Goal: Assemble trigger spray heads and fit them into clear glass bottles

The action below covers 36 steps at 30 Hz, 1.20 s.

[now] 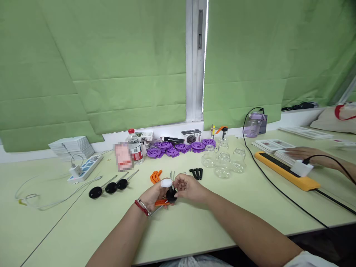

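Observation:
Near the front middle of the table, my left hand (154, 196) is closed around a black round lid with an orange lever (161, 203) and a thin metal rod. A white piece (166, 183) shows by the left thumb; I cannot tell what it is. My right hand (190, 188) pinches at the lid's right side, its fingertips hiding what they grip. Just beyond lie orange levers (156, 176), thin metal pins (172, 174) and three black tube-like parts (196, 173). To the left rest three black lids with rods (111, 187).
Clear jars (223, 165) stand right of centre, behind them a jar with an orange-levered top (222, 133). Purple parts (172, 149) and a bottle (135, 146) line the back. At right, another person's hand (303, 152) is near an orange power strip (286, 171) and its black cable.

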Available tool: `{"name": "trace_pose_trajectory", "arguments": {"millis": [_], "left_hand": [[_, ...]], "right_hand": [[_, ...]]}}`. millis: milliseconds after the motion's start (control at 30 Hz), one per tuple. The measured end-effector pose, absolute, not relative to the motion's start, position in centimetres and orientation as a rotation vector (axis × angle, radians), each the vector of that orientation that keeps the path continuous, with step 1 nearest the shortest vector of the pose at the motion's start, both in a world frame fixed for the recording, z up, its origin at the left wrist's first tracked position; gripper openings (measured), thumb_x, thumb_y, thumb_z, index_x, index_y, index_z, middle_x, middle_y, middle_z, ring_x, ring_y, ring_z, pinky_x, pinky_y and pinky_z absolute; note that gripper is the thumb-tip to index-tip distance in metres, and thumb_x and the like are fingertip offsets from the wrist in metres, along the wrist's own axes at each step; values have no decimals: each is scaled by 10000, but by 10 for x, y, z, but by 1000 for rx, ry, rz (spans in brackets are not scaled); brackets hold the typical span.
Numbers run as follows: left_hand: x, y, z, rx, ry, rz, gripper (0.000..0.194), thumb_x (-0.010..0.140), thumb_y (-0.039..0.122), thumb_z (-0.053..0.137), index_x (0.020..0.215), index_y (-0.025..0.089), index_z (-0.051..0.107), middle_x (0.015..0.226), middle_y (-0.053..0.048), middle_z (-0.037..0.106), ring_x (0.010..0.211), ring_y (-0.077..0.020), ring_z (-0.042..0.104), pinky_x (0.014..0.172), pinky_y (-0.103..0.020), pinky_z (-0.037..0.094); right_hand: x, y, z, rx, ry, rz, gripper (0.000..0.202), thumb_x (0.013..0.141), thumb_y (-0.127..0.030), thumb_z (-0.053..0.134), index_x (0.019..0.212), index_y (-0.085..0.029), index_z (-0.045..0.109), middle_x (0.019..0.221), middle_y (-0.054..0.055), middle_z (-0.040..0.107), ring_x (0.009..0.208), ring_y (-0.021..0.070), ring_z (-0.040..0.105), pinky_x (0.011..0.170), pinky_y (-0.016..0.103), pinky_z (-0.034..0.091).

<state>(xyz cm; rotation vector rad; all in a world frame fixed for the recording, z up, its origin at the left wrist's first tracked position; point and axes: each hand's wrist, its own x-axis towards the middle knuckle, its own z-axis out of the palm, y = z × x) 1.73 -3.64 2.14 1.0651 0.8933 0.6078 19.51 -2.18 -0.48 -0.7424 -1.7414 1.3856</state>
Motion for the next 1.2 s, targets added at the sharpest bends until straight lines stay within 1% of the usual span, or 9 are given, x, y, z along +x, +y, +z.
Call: {"name": "trace_pose_trajectory", "arguments": {"millis": [67,167,333,433,633,733,867,1000,1200], "left_hand": [[18,-37,22,1061,901,609,405,721,485,510,968,167,550,741,-86,608,597,-228,613,392,-222,341],[18,-37,22,1070,883,612,390,731,491,506,959,177,546,744,-86,607,604,-228,614,398,-221,341],[18,-37,22,1079,884,619,372,745,490,495,945,179,538,723,-80,597,600,-223,611,406,-221,349],[17,-36,21,1088,888,616,372,746,486,489,943,173,535,723,-83,598,606,-227,614,409,-222,353],[16,-36,20,1104,874,613,390,750,487,483,980,175,526,738,-88,609,608,-226,617,413,-223,357],[17,-37,22,1102,894,600,409,743,492,485,993,171,527,740,-94,616,607,-224,615,412,-223,357],[17,-38,23,1106,906,606,401,738,482,483,993,175,527,727,-84,618,604,-223,618,412,-221,355],[18,-39,25,1111,916,596,410,737,481,478,1011,179,524,735,-79,624,613,-222,621,407,-220,356],[19,-39,26,1099,910,595,417,726,493,496,997,177,517,722,-73,620,606,-213,621,402,-218,358]], "right_hand": [[194,-23,-6,-721,-1720,1446,334,569,-182,741,846,-182,555,689,-41,525,601,96,485,576,232,397],[192,-23,-6,-704,-1687,1452,246,611,-173,697,799,-179,538,661,-49,508,591,88,476,572,225,383],[192,-23,-7,-684,-1678,1436,182,646,-158,653,793,-172,546,706,-38,520,627,87,486,613,231,393],[192,-23,-7,-653,-1666,1446,221,647,-142,645,836,-180,537,769,-30,543,658,89,508,646,239,410],[191,-25,-6,-662,-1665,1433,218,642,-128,641,819,-180,524,769,-29,540,650,88,520,627,232,418],[191,-24,-7,-658,-1659,1447,192,648,-145,642,792,-179,519,725,-37,528,646,94,533,622,234,426],[191,-25,-6,-659,-1663,1443,202,643,-138,644,801,-177,523,751,-32,543,654,91,538,634,237,432],[191,-27,-3,-675,-1657,1462,185,650,-146,639,781,-178,513,698,-39,543,643,101,549,615,237,434],[190,-27,-4,-704,-1640,1459,192,638,-170,663,775,-174,528,687,-40,547,615,103,548,599,241,428]]}}
